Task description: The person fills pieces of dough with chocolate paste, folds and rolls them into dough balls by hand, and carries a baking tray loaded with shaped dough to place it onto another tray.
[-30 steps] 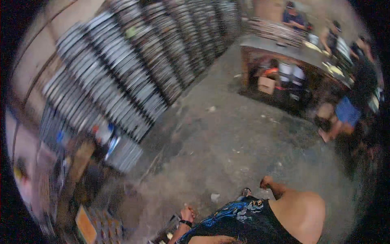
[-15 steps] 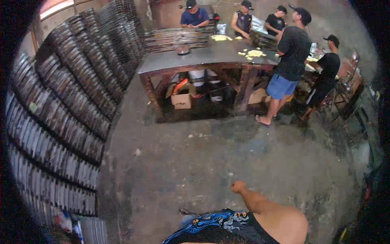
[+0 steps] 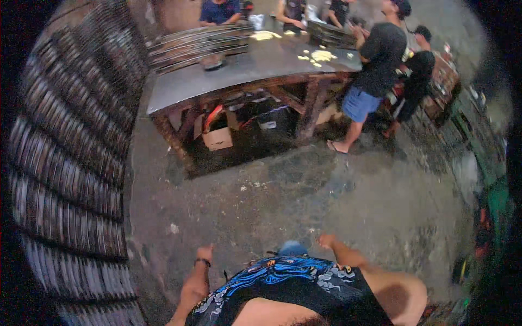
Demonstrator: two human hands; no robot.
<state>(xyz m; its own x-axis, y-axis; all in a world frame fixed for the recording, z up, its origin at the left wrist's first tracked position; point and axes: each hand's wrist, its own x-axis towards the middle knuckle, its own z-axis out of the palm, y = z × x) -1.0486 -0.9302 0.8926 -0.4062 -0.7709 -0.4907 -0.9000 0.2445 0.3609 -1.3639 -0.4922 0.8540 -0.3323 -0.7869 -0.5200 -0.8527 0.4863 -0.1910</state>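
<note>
Grip of left hand [image 3: 205, 254] and right hand [image 3: 326, 240]: closure cannot be told, both seemingly empty; tall grey ribbed metal-looking stacks [image 3: 65, 204] stand apart, leftward; veering close could topple them

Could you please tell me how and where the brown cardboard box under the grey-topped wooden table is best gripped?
I would likely grip the brown cardboard box low on its side walls, coming from the near side. Its front face turns this way, the table covers it from above, and an orange-red object sticks up from its top.
</note>
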